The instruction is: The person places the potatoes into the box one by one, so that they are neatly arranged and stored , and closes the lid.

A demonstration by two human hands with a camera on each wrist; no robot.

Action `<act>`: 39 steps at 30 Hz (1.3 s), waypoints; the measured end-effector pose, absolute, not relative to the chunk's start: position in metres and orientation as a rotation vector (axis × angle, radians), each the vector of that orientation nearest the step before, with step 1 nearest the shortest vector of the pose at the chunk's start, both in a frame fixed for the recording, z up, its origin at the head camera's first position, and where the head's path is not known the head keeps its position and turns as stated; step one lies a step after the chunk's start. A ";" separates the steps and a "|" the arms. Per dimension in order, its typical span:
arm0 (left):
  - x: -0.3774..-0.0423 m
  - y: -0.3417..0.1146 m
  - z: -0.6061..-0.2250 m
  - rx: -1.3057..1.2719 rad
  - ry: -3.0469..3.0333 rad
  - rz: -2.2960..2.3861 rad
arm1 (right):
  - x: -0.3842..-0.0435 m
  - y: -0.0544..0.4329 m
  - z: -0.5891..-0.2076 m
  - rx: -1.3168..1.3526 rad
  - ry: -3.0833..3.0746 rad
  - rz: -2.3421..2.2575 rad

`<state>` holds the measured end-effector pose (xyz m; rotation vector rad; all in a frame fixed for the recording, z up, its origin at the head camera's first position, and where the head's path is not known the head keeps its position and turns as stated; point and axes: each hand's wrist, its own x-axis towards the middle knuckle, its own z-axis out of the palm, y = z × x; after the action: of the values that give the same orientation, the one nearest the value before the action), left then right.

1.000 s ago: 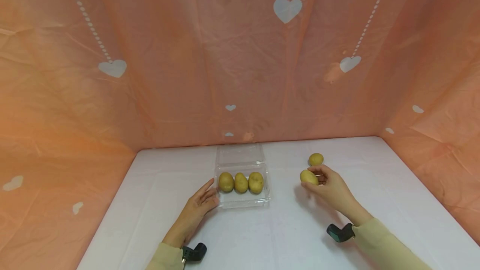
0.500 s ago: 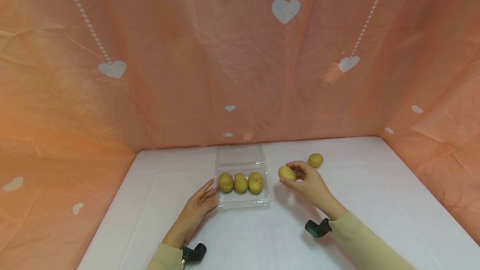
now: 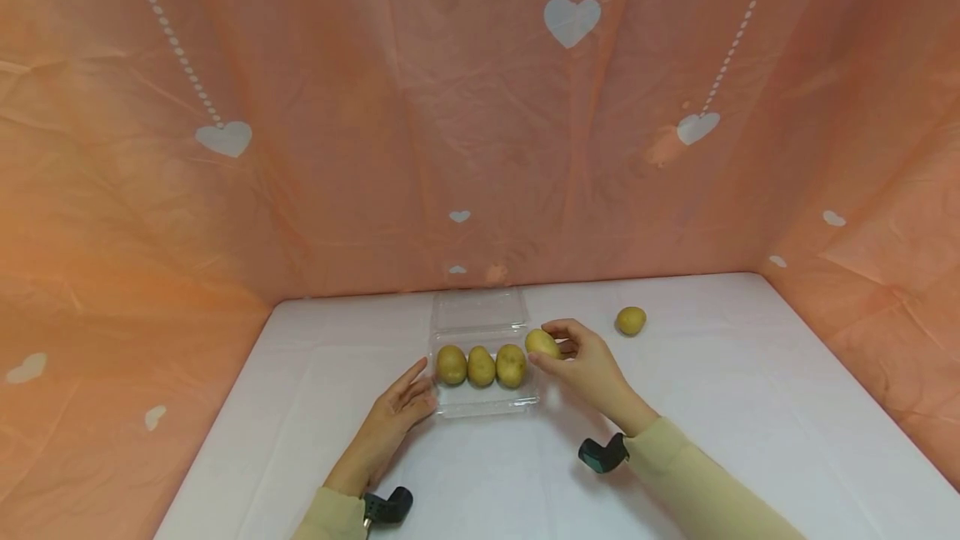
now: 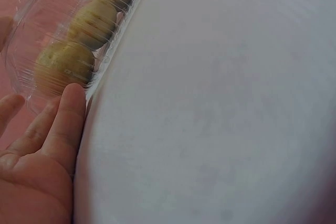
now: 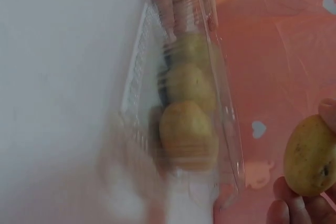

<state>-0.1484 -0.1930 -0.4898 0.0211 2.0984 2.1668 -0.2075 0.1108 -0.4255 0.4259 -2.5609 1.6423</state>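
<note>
Three potatoes stand in a row inside a clear plastic box [image 3: 480,408] whose hinged lid [image 3: 480,309] lies folded back: a left potato [image 3: 452,365], a middle one [image 3: 481,367] and a right one [image 3: 511,366]. My right hand [image 3: 588,363] pinches another potato [image 3: 542,343] between thumb and fingers, held above the box's right wall. In the right wrist view that potato [image 5: 311,156] shows a dark spot. My left hand [image 3: 396,415], fingers extended, touches the left side of the box; in the left wrist view its fingertips [image 4: 72,95] meet the ribbed plastic wall.
One more potato [image 3: 631,321] lies on the white tabletop [image 3: 712,357], back and right of the box. An orange curtain with white hearts [image 3: 480,148] surrounds the table at the back and sides. Each wrist wears a small black device [image 3: 602,454].
My right hand has carried its potato leftward, from near the loose potato to the box's right edge. My left hand and the box have stayed in place.
</note>
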 end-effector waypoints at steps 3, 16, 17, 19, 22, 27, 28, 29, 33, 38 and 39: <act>-0.149 -0.193 -0.490 0.018 2.098 2.166 | -0.208 0.104 -0.427 0.453 -2.546 1.651; -0.148 -0.192 -0.488 0.023 2.097 2.165 | -0.205 0.062 -0.435 0.512 -2.566 1.730; -0.148 -0.192 -0.488 0.021 2.098 2.162 | -0.204 0.059 -0.436 0.528 -2.574 1.718; -0.148 -0.192 -0.487 0.017 2.098 2.158 | -0.203 0.054 -0.436 0.564 -2.593 1.698; -0.148 -0.192 -0.487 0.007 2.095 2.156 | -0.202 0.046 -0.439 0.628 -2.628 1.675; -0.148 -0.192 -0.487 0.002 2.085 2.162 | -0.202 0.034 -0.445 0.736 -2.663 1.663; -0.148 -0.192 -0.487 0.001 2.084 2.162 | -0.201 0.031 -0.446 0.757 -2.660 1.661; -0.148 -0.192 -0.487 0.002 2.083 2.163 | -0.201 0.029 -0.447 0.777 -2.653 1.649; -0.148 -0.192 -0.487 -0.001 2.075 2.170 | -0.200 0.020 -0.450 0.823 -2.644 1.591; -0.148 -0.192 -0.487 -0.008 2.084 2.164 | -0.199 0.014 -0.451 0.820 -2.679 1.482; -0.148 -0.192 -0.487 -0.006 2.086 2.162 | -0.199 0.014 -0.451 0.817 -2.686 1.456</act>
<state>-0.1481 -0.1921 -0.4865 -0.0061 2.0860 2.1620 -0.1990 0.0136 -0.4514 0.8175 -2.6859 1.4563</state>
